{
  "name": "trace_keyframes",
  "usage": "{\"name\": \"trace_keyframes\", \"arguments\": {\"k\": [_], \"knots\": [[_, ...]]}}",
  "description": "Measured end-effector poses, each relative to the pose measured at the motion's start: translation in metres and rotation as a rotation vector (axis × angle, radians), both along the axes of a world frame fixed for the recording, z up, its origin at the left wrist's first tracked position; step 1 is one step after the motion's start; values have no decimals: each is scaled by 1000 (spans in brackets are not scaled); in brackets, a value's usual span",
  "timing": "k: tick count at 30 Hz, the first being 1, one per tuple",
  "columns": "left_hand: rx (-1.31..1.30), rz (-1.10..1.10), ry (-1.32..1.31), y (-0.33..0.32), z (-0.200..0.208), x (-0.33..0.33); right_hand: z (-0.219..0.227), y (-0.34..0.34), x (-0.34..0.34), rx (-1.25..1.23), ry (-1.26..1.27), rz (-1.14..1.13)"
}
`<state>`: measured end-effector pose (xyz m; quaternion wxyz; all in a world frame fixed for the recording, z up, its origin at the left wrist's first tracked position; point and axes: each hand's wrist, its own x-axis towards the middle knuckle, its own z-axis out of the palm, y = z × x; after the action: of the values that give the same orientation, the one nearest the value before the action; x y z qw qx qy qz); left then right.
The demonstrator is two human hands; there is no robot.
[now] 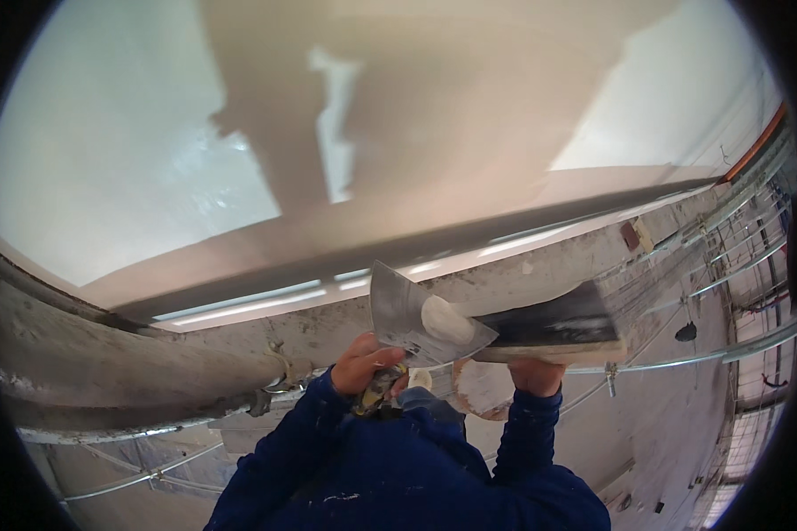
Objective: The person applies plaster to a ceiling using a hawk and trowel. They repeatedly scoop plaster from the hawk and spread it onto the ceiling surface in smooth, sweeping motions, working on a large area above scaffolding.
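My left hand (360,365) is closed round the handle of a wide putty knife (397,305). Its flared metal blade points up and to the right, and a smooth lump of whitish plaster (447,320) sits on it. The blade's right corner meets or overlaps the left end of a flat plastering board (549,320) with a dark, streaked face and a pale edge. From below, my right hand (537,376) grips that board; its fingers are partly hidden beneath it.
A pale, smooth wall (469,106) fills the upper view, with shadows across it. Along its foot runs a grey dusty ledge (505,274). A thick grey pipe-like form (124,363) lies at left. Metal scaffold tubes (708,354) cross at right. Below my hands is a round, plaster-smeared container (483,389).
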<state>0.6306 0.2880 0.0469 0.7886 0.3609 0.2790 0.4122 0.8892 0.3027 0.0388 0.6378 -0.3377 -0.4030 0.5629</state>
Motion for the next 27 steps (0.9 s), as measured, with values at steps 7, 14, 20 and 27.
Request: {"name": "trace_keyframes", "arguments": {"k": [7,14,20,27], "knots": [[23,32,-9,16,4,31,13,48,20,323,-745,456],[59,370,-110,27,14,41,-82,137,98,-30,-529,-171],[5,493,26,11,0,32,-161,311,164,-4,-742,-772],[-87,640,46,-21,-2,0,-186,369,121,42,-731,-728]]}}
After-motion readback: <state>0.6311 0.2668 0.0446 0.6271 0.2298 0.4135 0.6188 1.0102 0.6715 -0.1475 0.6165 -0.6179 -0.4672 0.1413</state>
